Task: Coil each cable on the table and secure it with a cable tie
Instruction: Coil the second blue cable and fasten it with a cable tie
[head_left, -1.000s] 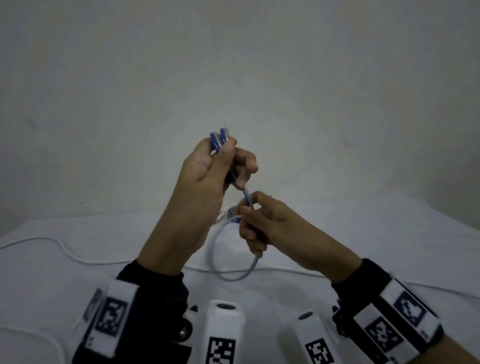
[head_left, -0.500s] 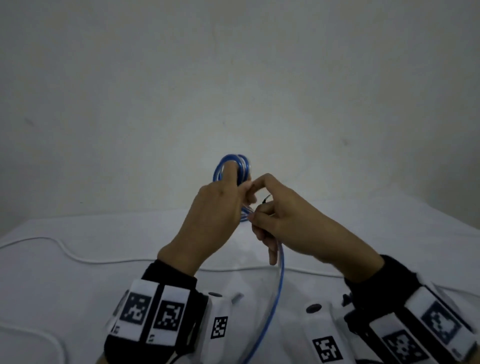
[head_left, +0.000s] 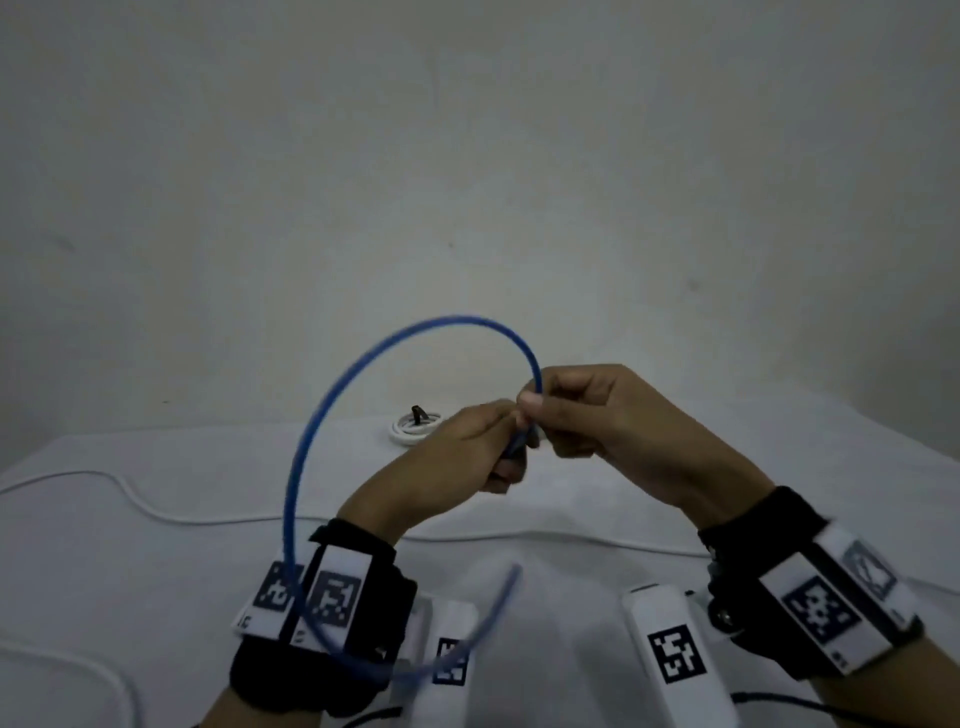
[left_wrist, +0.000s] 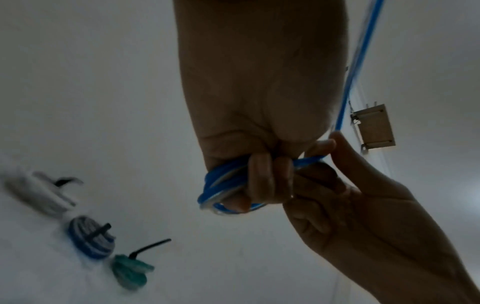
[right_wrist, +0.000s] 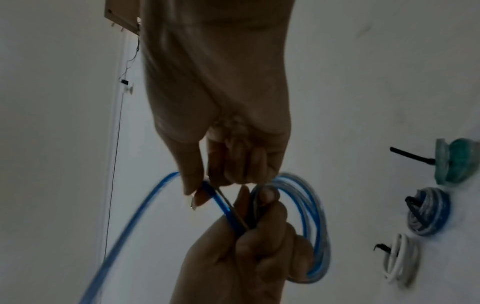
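A blue cable (head_left: 311, 431) is partly wound into a small coil (left_wrist: 221, 193) that my left hand (head_left: 498, 447) grips in its curled fingers. My right hand (head_left: 540, 410) touches the left one and pinches the cable's free length between thumb and forefinger (right_wrist: 205, 191). From that pinch the free length sweeps up and left in one wide loop, passes over my left wrist and ends blurred near the bottom (head_left: 511, 574). In the right wrist view the coil (right_wrist: 311, 226) bulges out beside the left hand (right_wrist: 249, 242). The coil is hidden behind the hands in the head view.
Three tied bundles with black ties lie on the white table: white (right_wrist: 402, 259), blue-grey (right_wrist: 428, 211) and teal (right_wrist: 457, 162). The white bundle (head_left: 415, 428) shows at the table's far edge. A loose white cable (head_left: 156, 512) trails across the table (head_left: 104, 571).
Both hands have dropped a little and shifted right. The free blue length, hanging down half a second ago, now arcs up in a wide loop to the left. The coil is out of the head view.
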